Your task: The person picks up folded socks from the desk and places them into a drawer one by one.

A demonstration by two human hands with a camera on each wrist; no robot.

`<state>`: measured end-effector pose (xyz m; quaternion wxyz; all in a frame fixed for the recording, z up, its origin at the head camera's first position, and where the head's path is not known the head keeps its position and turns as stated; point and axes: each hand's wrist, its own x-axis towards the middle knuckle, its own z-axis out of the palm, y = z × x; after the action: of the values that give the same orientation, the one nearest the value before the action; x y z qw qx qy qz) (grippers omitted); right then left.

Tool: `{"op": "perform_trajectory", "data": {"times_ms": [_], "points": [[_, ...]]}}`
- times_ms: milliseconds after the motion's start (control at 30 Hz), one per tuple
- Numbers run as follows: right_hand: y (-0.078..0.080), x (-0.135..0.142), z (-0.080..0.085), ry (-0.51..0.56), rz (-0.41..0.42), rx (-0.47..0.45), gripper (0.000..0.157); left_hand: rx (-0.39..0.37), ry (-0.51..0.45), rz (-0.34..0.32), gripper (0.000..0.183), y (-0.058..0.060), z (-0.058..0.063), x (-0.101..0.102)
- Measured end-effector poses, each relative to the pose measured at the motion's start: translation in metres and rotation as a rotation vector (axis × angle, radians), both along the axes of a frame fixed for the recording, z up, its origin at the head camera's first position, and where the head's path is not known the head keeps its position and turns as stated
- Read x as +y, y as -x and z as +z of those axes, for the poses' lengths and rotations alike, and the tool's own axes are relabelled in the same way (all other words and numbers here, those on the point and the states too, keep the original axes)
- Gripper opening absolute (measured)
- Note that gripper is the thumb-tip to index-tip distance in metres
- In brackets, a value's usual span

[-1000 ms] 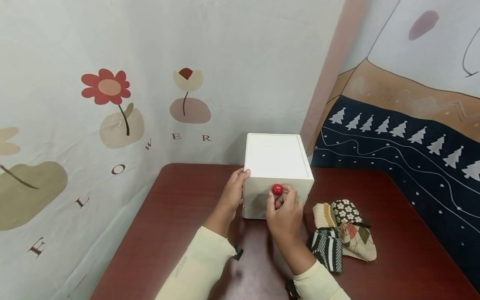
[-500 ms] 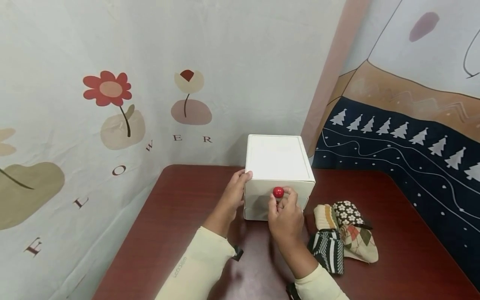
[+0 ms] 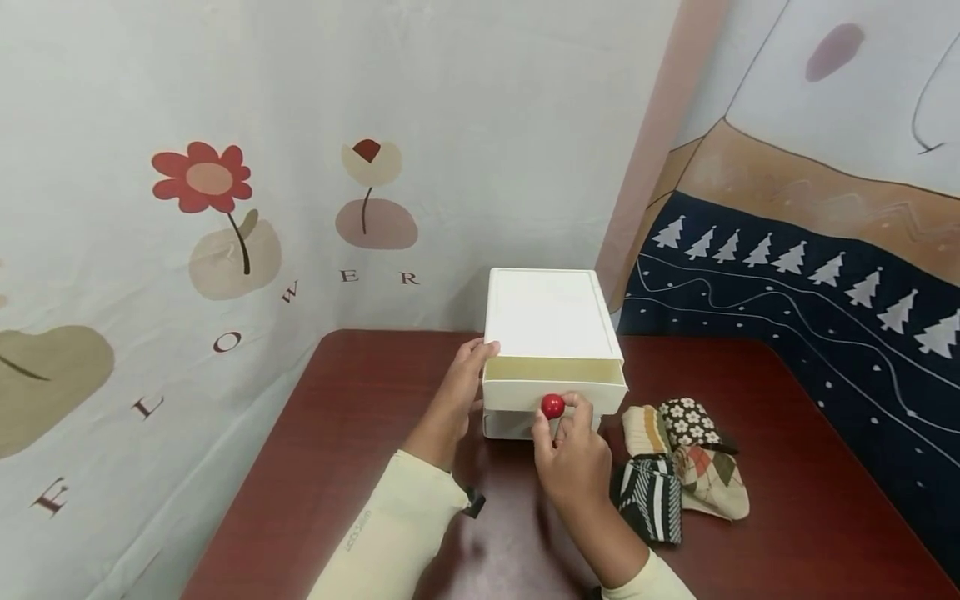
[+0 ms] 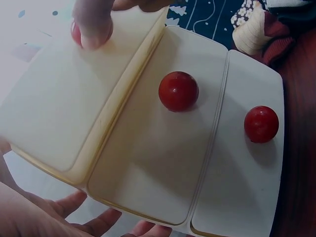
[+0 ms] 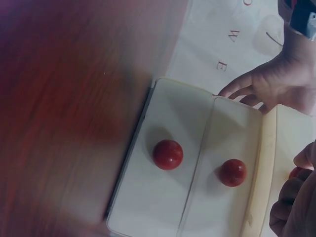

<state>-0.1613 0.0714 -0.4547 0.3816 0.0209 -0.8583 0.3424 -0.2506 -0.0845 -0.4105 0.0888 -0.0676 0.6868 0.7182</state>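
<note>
A small white drawer cabinet (image 3: 551,312) stands at the back of the table; the wrist views show three drawers, each with a round red knob. Its top drawer (image 3: 510,395) is pulled partway out, and the part of its inside that shows looks bare. My right hand (image 3: 576,458) pinches the top drawer's red knob (image 3: 552,406) between thumb and fingers. My left hand (image 3: 459,392) rests against the cabinet's left side, thumb at the top front corner, fingers spread along the wall. The middle drawer (image 4: 153,148) and the bottom drawer (image 4: 237,173) are closed.
Several rolled socks lie to the right of the cabinet: a black-and-white striped one (image 3: 651,500), an argyle one (image 3: 716,482), a flowered one (image 3: 687,422) and a cream one with a yellow band (image 3: 643,430). A printed cloth (image 3: 465,167) hangs behind the dark red table (image 3: 360,400).
The top drawer has slid out toward me, drawn by my right hand on its knob. My left hand has stayed at the cabinet's side.
</note>
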Motion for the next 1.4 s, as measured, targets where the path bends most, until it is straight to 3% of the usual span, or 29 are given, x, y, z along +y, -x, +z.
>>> {"op": "perform_trajectory", "data": {"times_ms": [367,600,900,1400], "points": [[-0.020,0.005,-0.003,-0.087,0.028,0.172,0.035,0.000,-0.020,-0.012,0.069,-0.003,-0.003,-0.003],[-0.032,0.007,-0.003,-0.100,0.050,0.205,0.034,0.019,0.008,0.013,0.069,-0.004,-0.005,-0.002],[-0.043,0.010,-0.004,-0.097,0.069,0.217,0.035,0.033,0.009,-0.009,0.070,-0.005,-0.004,-0.003],[-0.049,0.012,-0.004,-0.092,0.075,0.218,0.040,0.040,0.005,0.004,0.070,-0.006,-0.002,-0.001]]}}
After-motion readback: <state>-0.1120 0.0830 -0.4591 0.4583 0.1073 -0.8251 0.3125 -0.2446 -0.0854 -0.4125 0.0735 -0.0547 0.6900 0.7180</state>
